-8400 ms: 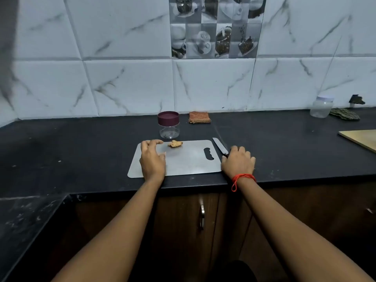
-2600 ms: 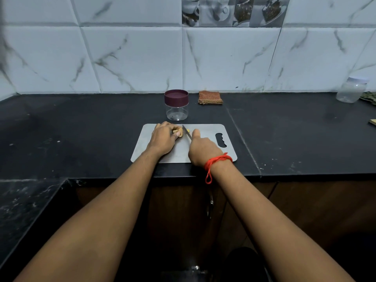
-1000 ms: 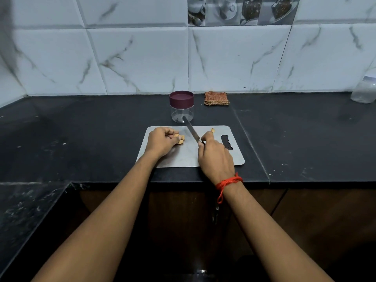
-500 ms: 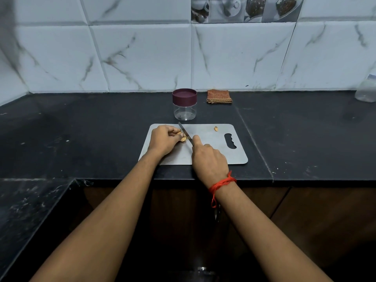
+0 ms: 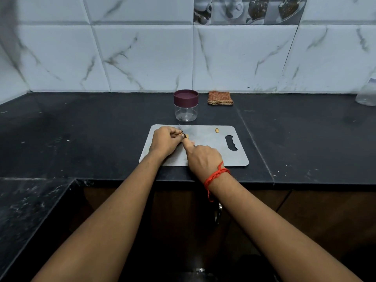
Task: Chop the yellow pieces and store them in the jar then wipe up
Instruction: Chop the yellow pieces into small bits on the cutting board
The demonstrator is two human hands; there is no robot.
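Head view, left hand [image 5: 164, 142]: fingers curled down on the yellow piece [image 5: 186, 136], pinning it to the cutting board [image 5: 211, 155] near its far left corner. Only a sliver of yellow shows past the fingertips.
Head view, right hand [image 5: 203, 159]: clamped on the knife [image 5: 180, 128], handle hidden in the fist, forefinger laid forward along the back of the blade. Red thread [image 5: 216, 175] on the wrist.
Knife: half a second ago the blade stood clear between the two hands, slanted. Now it has dropped in against the left fingertips and only its tip pokes out beyond them. Reads as the next cut being pressed through.
Hands: closer than a moment ago, now touching or as good as.
Cut chip [image 5: 217, 130]: one small bit lies alone by the board's far edge, left of the handle slot, same spot as a second ago.
Jar [image 5: 186, 112]: stands just behind the board on the worktop [image 5: 101, 139], maroon lid on, nothing inside that I can see.
Cloth [image 5: 220, 98]: folded by the wall, right of the jar, untouched.
Meaning: chopping barely begun, one chip off and most of the piece uncut. Filling the jar and wiping up are all to come.
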